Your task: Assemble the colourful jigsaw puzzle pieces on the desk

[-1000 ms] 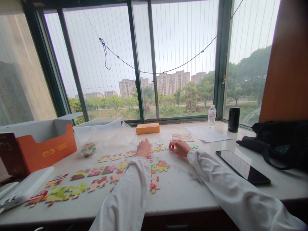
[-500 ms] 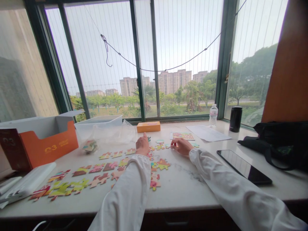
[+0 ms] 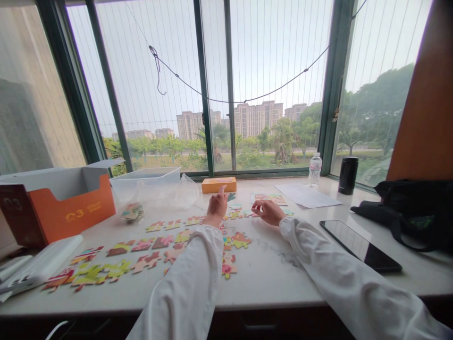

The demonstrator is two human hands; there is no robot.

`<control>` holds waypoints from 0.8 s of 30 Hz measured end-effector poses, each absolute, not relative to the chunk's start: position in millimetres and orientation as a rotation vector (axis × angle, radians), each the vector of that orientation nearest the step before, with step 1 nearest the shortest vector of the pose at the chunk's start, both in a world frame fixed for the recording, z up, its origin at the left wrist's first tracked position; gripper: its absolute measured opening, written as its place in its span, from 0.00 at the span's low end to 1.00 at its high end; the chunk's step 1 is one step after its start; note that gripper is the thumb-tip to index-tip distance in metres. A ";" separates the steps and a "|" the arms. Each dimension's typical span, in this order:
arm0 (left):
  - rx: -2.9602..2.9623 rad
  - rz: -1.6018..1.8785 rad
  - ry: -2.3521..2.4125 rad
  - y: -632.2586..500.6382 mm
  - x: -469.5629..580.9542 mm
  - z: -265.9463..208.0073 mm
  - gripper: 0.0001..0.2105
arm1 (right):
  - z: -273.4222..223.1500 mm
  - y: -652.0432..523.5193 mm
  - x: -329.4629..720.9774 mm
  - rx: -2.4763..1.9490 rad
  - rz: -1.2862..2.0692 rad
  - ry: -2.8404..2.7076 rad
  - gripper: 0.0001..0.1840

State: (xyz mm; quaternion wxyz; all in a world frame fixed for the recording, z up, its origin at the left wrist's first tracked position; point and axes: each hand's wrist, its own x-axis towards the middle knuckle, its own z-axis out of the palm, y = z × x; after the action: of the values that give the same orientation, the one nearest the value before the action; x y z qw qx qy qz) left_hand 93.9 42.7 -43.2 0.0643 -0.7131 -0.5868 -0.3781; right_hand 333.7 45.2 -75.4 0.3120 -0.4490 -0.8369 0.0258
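Note:
My left hand [image 3: 217, 208] is closed over the middle of the table, index finger pointing forward, with a dark green puzzle piece [image 3: 231, 196] at its fingers' right side. To its right, my right hand [image 3: 269, 212] is curled, fingertips down by the right end of the row of joined puzzle pieces [image 3: 236, 214]; whether it pinches anything is hidden. Nearer me lie a yellow and orange puzzle piece [image 3: 241, 240] and a pink pig piece [image 3: 229, 265]. Rows of loose pieces [image 3: 144, 262] spread to the left of my left forearm.
A picture card [image 3: 271, 199] lies behind my right hand, beside a white paper sheet [image 3: 307, 196]. An orange box [image 3: 218, 185] stands at the back. At left are a large carton [image 3: 76, 208] and bagged pieces [image 3: 133, 213]; at right, a phone [image 3: 359, 246], bottle [image 3: 314, 170] and black can [image 3: 347, 175].
My left hand has moved right and slightly forward, and the dark green puzzle piece has moved with it, showing more. My right hand stays almost in place.

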 end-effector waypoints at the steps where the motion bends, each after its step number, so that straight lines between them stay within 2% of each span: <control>1: -2.234 -1.167 -1.682 41.6 97.6 -43.9 0.21 | -75.3 45.1 333.6 -1.181 0.067 -2.208 0.09; 8: -2.606 -1.122 -1.290 31.2 121.8 -49.5 0.22 | -76.6 46.2 334.6 -1.203 0.054 -2.179 0.11; 18: -2.699 -1.150 -1.175 28.6 127.2 -50.7 0.21 | -80.8 52.9 337.6 -1.192 0.145 -2.159 0.12; 24: -2.623 -1.180 -1.238 32.1 126.9 -54.2 0.21 | -73.8 49.1 341.3 -1.186 0.028 -2.151 0.10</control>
State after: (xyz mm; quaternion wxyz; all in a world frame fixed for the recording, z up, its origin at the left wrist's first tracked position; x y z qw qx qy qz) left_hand 126.9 32.1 -54.2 0.0053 -0.8377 -0.3954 -0.3767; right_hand 341.3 49.1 -73.8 0.3358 -0.4548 -0.8248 0.0106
